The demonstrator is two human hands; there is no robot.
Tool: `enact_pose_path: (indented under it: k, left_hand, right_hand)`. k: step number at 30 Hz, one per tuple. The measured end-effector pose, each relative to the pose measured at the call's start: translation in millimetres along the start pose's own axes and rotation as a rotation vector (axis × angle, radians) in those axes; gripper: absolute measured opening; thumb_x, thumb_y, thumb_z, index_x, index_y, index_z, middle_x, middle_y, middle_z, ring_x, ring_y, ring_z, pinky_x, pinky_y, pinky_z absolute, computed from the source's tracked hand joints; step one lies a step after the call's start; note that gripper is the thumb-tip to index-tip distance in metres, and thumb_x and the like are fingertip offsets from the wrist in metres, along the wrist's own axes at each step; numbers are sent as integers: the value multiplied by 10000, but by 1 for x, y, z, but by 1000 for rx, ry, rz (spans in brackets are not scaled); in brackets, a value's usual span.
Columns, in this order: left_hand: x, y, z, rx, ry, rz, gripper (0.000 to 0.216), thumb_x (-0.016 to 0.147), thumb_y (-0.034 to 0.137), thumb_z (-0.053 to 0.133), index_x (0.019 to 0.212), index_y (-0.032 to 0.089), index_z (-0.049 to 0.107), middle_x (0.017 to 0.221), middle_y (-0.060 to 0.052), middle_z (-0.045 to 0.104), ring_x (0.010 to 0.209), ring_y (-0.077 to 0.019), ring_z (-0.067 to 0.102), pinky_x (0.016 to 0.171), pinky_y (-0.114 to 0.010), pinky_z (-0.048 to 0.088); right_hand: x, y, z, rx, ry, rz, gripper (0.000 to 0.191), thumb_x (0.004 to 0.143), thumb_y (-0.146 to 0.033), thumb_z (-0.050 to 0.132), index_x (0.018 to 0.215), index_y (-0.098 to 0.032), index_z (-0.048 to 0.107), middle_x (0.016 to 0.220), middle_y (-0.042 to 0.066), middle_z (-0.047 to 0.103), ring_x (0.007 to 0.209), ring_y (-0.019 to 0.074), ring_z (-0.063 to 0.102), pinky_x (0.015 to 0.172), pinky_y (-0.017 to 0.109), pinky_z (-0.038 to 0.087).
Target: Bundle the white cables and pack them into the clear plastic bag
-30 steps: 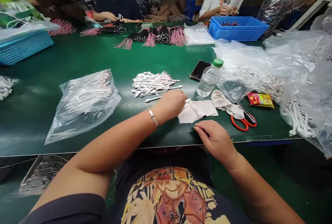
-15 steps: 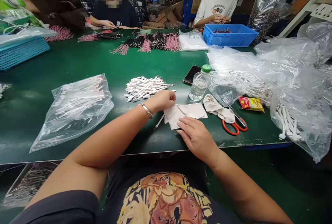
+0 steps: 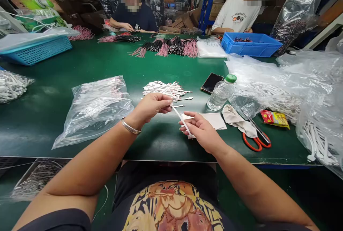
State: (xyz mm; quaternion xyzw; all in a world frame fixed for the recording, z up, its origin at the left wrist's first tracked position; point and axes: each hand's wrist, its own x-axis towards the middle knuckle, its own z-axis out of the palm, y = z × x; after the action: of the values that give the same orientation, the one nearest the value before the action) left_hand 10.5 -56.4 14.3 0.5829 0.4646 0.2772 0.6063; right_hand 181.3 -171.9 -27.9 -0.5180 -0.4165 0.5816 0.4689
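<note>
Slim white cable strip (image 3: 179, 115) held at a tilt above the green table (image 3: 150, 145), close to its near edge. Left hand (image 3: 152, 108): fingertips pinched on the upper end. Right hand (image 3: 203, 131): thumb and fingers closed on the lower end, flat off-white cloth (image 3: 217, 120) just behind. Farther in from the near edge I see a loose heap of white cables (image 3: 164, 87). Toward the right end: green-capped clear plastic bottle (image 3: 220, 96), red-handled scissors (image 3: 256, 140).

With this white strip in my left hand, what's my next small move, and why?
Perhaps lower the white strip onto the flat cloth: the left hand pinches its upper end, and the right hand is at the lower end, close to the cloth.
</note>
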Motion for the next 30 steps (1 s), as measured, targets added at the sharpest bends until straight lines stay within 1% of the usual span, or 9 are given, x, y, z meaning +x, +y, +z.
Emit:
enact_pose_path:
  k: [4, 8, 11, 15, 20, 23, 25, 27, 30]
  left_hand:
    - [-2, -7, -6, -20, -14, 63, 277, 674, 339, 737, 835, 132, 649, 701, -23, 670, 669, -134, 657, 658, -262, 514]
    - [0, -14, -12, -23, -35, 65, 262, 693, 332, 722, 836, 128, 642, 734, -29, 670, 693, -140, 664, 679, -271, 515]
    - [0, -18, -15, -1, -71, 85, 273, 715, 318, 701, 906, 135, 636, 762, -27, 670, 713, -142, 663, 702, -281, 513]
    - [-6, -20, -18, 213, -171, 257, 355, 780, 303, 628, 1107, 165, 619, 893, -43, 688, 814, -151, 641, 760, -289, 489]
    - [-13, -22, -17, 637, -100, 537, 239, 855, 291, 533, 1007, 195, 692, 934, -45, 706, 842, -154, 614, 775, -279, 446]
    - [-13, -24, -18, 664, -34, 604, 248, 874, 331, 513, 936, 188, 706, 878, -48, 684, 836, -155, 592, 780, -280, 433]
    - [-13, -24, -21, 552, 4, 525, 286, 876, 380, 498, 886, 177, 699, 776, -33, 648, 752, -142, 569, 714, -266, 437]
    - [-12, -24, -24, 365, 22, 382, 314, 862, 430, 501, 859, 170, 677, 697, -12, 609, 661, -123, 542, 624, -242, 429]
    - [-10, -24, -27, 116, 19, 216, 314, 808, 461, 565, 831, 158, 647, 703, -11, 611, 632, -111, 547, 570, -220, 424]
  right_hand:
    - [7, -9, 0, 106, -4, 128, 354, 842, -417, 559, 1124, -212, 503, 848, 42, 672, 652, 117, 633, 527, 215, 468]
    - [6, -9, -1, 51, -43, 97, 469, 749, -395, 685, 1140, -200, 516, 746, 5, 637, 599, 104, 602, 482, 188, 416]
    - [4, -7, -2, 44, -24, 69, 443, 736, -367, 697, 1111, -189, 542, 710, -12, 620, 584, 93, 585, 483, 183, 401]
    - [2, -8, -3, 88, 22, 90, 423, 733, -346, 701, 1095, -180, 557, 686, -16, 619, 564, 81, 573, 489, 179, 400]
    - [1, -18, -7, 165, 19, 108, 379, 753, -381, 685, 1061, -189, 575, 704, 5, 650, 574, 102, 609, 494, 194, 441]
    - [2, -17, -17, 158, 63, 44, 422, 876, -522, 459, 1108, -187, 567, 803, 79, 697, 691, 180, 681, 563, 279, 522]
    - [2, -10, -28, 12, 172, -54, 464, 911, -541, 349, 1133, -193, 561, 880, 109, 712, 796, 221, 698, 667, 357, 557]
    - [3, 2, -39, -335, 268, -225, 397, 902, -493, 420, 1118, -206, 589, 991, 114, 707, 950, 254, 672, 831, 450, 532]
    - [1, 21, -47, -937, 186, -489, 286, 869, -356, 537, 1095, -218, 646, 1137, 103, 667, 1183, 298, 542, 1013, 556, 394]
